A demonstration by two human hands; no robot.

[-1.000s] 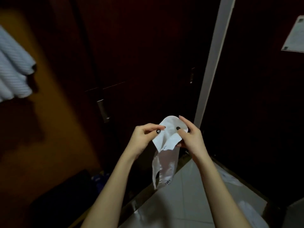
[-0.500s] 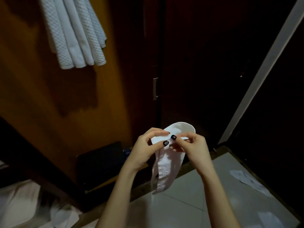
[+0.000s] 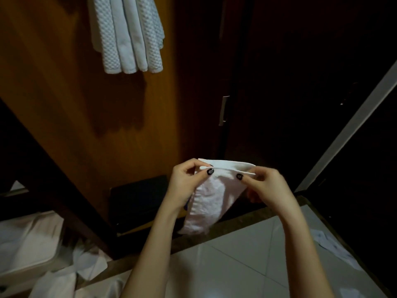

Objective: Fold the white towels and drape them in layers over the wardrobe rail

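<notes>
Hung towels (image 3: 126, 33): white, waffle-textured, folded, layered side by side, ends dangling at upper left.
Held towel (image 3: 212, 196): small, white, top edge stretched level, body tapering downward.

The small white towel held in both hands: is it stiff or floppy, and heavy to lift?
Probably floppy: the small white cloth towel sags to a limp point below the edge pinched by the left hand and right hand. Likely light, since two pinches alone carry it. Its nubbly weave should grip rather than slip.

Left hand (image 3: 185, 184) and right hand (image 3: 267, 188) on the top edge of a white cloth (image 3: 211, 197), white towels (image 3: 126, 35) above.
</notes>
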